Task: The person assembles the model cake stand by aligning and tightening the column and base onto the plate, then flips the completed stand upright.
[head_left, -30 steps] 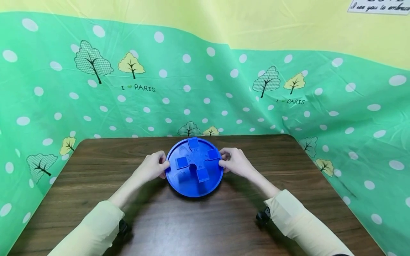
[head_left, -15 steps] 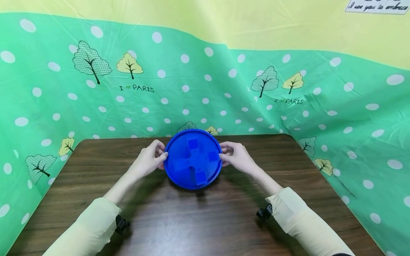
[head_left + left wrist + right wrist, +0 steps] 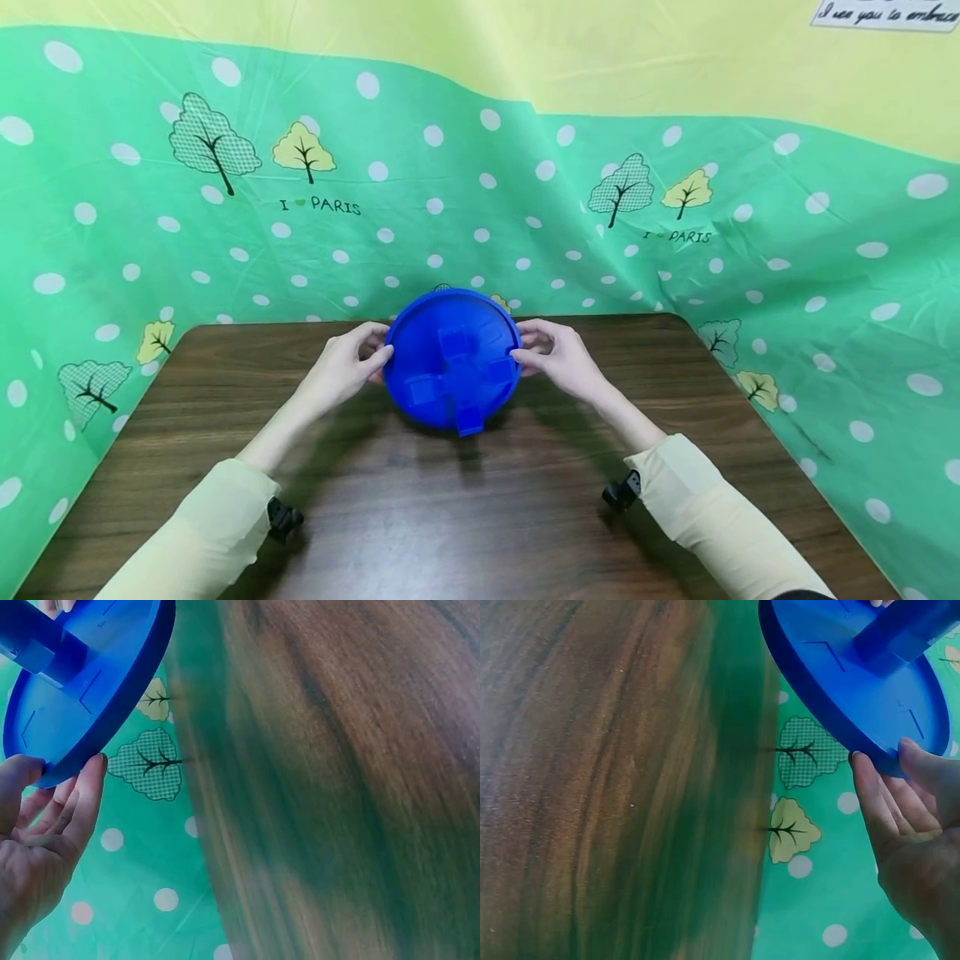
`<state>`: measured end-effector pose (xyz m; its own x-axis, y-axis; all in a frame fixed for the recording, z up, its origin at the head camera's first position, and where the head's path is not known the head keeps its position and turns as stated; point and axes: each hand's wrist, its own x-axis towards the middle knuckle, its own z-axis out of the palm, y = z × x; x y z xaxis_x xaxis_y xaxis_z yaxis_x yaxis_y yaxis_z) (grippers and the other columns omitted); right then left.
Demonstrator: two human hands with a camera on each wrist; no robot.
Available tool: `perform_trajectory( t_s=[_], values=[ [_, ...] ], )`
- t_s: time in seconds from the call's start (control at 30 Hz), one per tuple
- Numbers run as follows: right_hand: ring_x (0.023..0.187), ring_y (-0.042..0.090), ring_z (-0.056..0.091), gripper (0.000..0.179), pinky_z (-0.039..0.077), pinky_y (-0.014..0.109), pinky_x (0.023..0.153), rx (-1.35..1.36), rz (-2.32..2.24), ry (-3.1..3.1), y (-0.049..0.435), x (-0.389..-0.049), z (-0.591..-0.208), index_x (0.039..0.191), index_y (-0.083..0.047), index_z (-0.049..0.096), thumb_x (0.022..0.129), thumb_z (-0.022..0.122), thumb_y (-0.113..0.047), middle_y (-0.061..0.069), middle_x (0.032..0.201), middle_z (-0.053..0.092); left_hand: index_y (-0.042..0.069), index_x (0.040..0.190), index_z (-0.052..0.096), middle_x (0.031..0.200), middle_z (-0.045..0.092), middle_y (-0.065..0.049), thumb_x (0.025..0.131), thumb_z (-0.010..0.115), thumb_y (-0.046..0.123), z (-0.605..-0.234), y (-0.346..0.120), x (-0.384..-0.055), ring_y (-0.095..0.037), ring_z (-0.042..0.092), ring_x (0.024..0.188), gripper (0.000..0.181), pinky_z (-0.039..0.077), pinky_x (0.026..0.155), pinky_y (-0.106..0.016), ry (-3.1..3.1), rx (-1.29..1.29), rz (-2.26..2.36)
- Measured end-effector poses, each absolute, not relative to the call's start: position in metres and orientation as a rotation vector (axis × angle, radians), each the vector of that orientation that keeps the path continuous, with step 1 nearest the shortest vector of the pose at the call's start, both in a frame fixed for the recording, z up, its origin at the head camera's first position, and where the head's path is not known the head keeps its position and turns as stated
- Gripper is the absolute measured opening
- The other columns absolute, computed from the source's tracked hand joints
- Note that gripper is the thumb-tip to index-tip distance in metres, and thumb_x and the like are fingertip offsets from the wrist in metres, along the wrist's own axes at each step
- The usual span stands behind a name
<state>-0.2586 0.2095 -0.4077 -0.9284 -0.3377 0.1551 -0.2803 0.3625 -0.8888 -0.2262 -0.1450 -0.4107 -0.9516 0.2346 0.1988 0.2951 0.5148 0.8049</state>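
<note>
A round blue plastic base [image 3: 420, 342] is held between both hands near the far side of the table, its rimmed face tilted toward me. From its middle rises a cross-shaped blue frame with several square-ended arms [image 3: 453, 375]; one arm overlaps the near rim. My left hand [image 3: 347, 367] pinches the left edge, thumb on the face and fingers behind. At the right edge my right hand [image 3: 558, 358] pinches in the same way. Both wrist views show the rim [image 3: 112, 724] between thumb and fingers, with the post [image 3: 907, 637] standing out from the face.
The dark wood table [image 3: 450, 533] lies below, with a shadow under the base. A green and yellow curtain [image 3: 480, 192] with dots and trees hangs right behind the table's far edge and along both sides. Each wrist wears a small black camera [image 3: 621, 492].
Both hands have raised the blue base and moved it slightly away. Its far edge has tipped up, so its face now leans toward me and the arms point lower.
</note>
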Motion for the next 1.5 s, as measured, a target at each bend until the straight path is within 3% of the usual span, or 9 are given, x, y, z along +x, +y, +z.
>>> perform_trajectory(
  t_s=[0.13, 0.33, 0.6, 0.7, 1.0, 1.3, 1.5],
  values=[
    [0.086, 0.022, 0.078, 0.040, 0.065, 0.046, 0.074, -0.590, -1.678, 2.558, 0.211, -0.260, -0.403, 0.130, -0.002, 0.065, 0.092, 0.076, -0.006, 0.026, 0.111, 0.073, 0.004, 0.131, 0.062, 0.104, 0.074, -0.016, 0.103, 0.063, 0.017, -0.407, -0.145, -0.227, -0.023, 0.076, 0.078, 0.031, 0.063, 0.070, -0.031, -2.633, -0.508, -1.399],
    [0.089, 0.026, 0.075, 0.038, 0.065, 0.036, 0.072, -0.613, -1.643, 2.676, 0.210, -0.259, -0.395, 0.126, -0.006, 0.067, 0.091, 0.079, -0.010, 0.021, 0.108, 0.074, 0.005, 0.128, 0.061, 0.107, 0.073, -0.016, 0.104, 0.063, 0.018, -0.404, -0.144, -0.227, -0.027, 0.076, 0.087, 0.028, 0.064, 0.075, -0.030, -2.569, -0.562, -1.417],
    [0.095, 0.019, 0.074, 0.034, 0.058, 0.021, 0.081, -0.682, -1.610, 2.806, 0.211, -0.254, -0.391, 0.118, -0.009, 0.070, 0.087, 0.083, -0.014, 0.014, 0.106, 0.075, 0.005, 0.124, 0.059, 0.111, 0.069, -0.015, 0.105, 0.060, 0.014, -0.405, -0.144, -0.224, -0.026, 0.073, 0.096, 0.022, 0.064, 0.081, -0.039, -2.488, -0.648, -1.329],
    [0.094, 0.011, 0.074, 0.031, 0.057, 0.018, 0.083, -0.695, -1.637, 2.807, 0.212, -0.253, -0.391, 0.115, -0.009, 0.072, 0.086, 0.084, -0.013, 0.013, 0.106, 0.077, 0.004, 0.122, 0.059, 0.112, 0.067, -0.013, 0.103, 0.061, 0.010, -0.407, -0.143, -0.224, -0.025, 0.071, 0.100, 0.020, 0.063, 0.081, -0.037, -2.446, -0.686, -1.235],
    [0.092, -0.004, 0.071, 0.029, 0.058, 0.018, 0.083, -0.681, -1.687, 2.831, 0.211, -0.252, -0.393, 0.110, -0.007, 0.076, 0.083, 0.086, -0.009, 0.015, 0.106, 0.079, 0.001, 0.119, 0.062, 0.116, 0.067, -0.014, 0.098, 0.067, 0.004, -0.410, -0.141, -0.225, -0.031, 0.070, 0.109, 0.022, 0.057, 0.093, -0.045, -2.340, -0.700, -1.043],
    [0.102, -0.004, 0.067, 0.027, 0.057, 0.016, 0.086, -0.767, -1.767, 2.789, 0.211, -0.255, -0.400, 0.109, -0.002, 0.076, 0.082, 0.082, 0.004, 0.019, 0.113, 0.075, 0.000, 0.112, 0.062, 0.113, 0.066, -0.013, 0.094, 0.068, -0.004, -0.414, -0.139, -0.227, -0.030, 0.069, 0.109, 0.019, 0.057, 0.094, -0.045, -2.300, -0.738, -1.028],
    [0.105, 0.001, 0.070, 0.030, 0.061, 0.023, 0.089, -0.762, -1.856, 2.664, 0.209, -0.254, -0.405, 0.109, 0.006, 0.073, 0.080, 0.080, 0.012, 0.025, 0.122, 0.071, -0.001, 0.108, 0.062, 0.117, 0.065, -0.015, 0.089, 0.069, -0.012, -0.417, -0.138, -0.226, -0.032, 0.070, 0.113, 0.023, 0.061, 0.091, -0.043, -2.262, -0.773, -1.079]
  ],
)
